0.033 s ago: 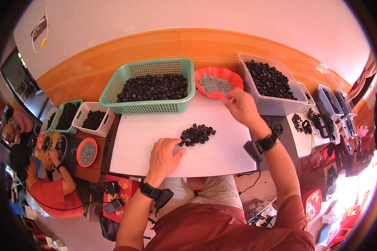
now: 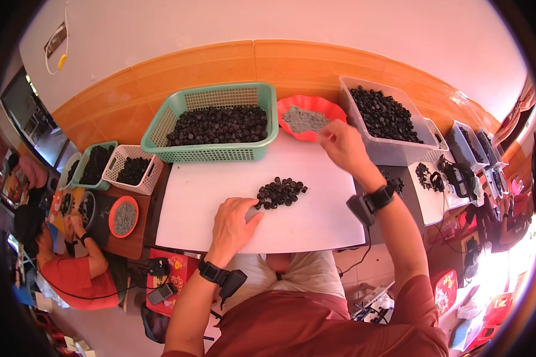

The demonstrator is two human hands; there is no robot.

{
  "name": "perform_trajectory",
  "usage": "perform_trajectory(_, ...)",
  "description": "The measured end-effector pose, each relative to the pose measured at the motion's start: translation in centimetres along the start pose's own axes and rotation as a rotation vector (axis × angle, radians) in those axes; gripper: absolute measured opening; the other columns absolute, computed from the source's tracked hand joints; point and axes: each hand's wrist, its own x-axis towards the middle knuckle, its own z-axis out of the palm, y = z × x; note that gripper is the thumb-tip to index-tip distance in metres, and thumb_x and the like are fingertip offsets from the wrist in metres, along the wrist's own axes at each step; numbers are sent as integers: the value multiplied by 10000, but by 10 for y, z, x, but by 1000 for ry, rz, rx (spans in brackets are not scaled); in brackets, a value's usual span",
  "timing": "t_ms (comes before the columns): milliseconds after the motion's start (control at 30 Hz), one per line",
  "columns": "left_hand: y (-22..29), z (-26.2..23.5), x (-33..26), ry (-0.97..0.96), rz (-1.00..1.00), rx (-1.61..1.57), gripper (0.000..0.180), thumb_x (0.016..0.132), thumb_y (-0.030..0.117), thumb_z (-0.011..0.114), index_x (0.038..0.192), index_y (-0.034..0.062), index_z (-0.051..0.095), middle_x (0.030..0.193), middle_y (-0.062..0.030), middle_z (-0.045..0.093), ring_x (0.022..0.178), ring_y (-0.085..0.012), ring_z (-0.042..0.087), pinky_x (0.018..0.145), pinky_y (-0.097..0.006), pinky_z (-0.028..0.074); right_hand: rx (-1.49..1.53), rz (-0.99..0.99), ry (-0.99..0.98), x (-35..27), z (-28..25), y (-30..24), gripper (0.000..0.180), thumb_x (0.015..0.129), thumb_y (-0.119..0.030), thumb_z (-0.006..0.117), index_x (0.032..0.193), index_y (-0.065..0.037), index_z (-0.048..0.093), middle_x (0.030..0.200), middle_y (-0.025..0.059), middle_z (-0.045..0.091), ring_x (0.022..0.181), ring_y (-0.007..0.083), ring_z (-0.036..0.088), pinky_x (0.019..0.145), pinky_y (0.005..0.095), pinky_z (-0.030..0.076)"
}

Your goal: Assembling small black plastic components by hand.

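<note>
My left hand point(image 2: 232, 225) rests on the white tabletop point(image 2: 190, 205), thumb apart from the curled fingers. Its index fingertip touches the left edge of a small pile of round black caps point(image 2: 281, 193). Raised over the board's far right part, my right hand point(image 2: 344, 149) has thumb and fingertips drawn together; whatever is between them is too small to make out. Just beyond those fingers stands a red scalloped bowl point(image 2: 330, 106) holding many small grey metal pieces point(image 2: 304, 119).
A green basket point(image 2: 211, 153) of black caps stands at the back left, a clear plastic bin point(image 2: 393, 149) of them at the back right. Smaller baskets point(image 2: 131, 183) and an orange bowl point(image 2: 136, 223) sit leftward, beside a seated person in red point(image 2: 83, 273). A cable hangs at right.
My right hand has shifted very slightly to the right near the red bowl. The left hand and the pile look the same.
</note>
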Motion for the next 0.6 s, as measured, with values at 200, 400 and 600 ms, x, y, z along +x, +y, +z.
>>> perform_trajectory(200,1,-1,1,-4,-23,-14,294,813,154,787,1077,44,722,1088,-124,717,1076,-322,628,954,-423,498,-14,105,-240,70,15,20,322,810,-227,753,1079,-50,751,1011,194,718,894,354,703,782,448,551)
perform_trajectory(400,-1,1,1,-4,0,-10,293,825,170,779,1083,43,722,1088,-100,726,1080,-304,624,950,-419,484,-81,169,-665,95,50,36,582,750,-268,805,1304,-138,687,1255,191,685,1114,356,666,952,428,532)
perform_trajectory(600,-2,0,2,7,-12,-32,274,820,153,779,1061,35,721,1073,-101,727,1071,-305,630,957,-417,484,-265,32,-669,98,66,38,593,731,-236,789,1312,-206,675,1270,179,625,1161,363,618,991,454,501)
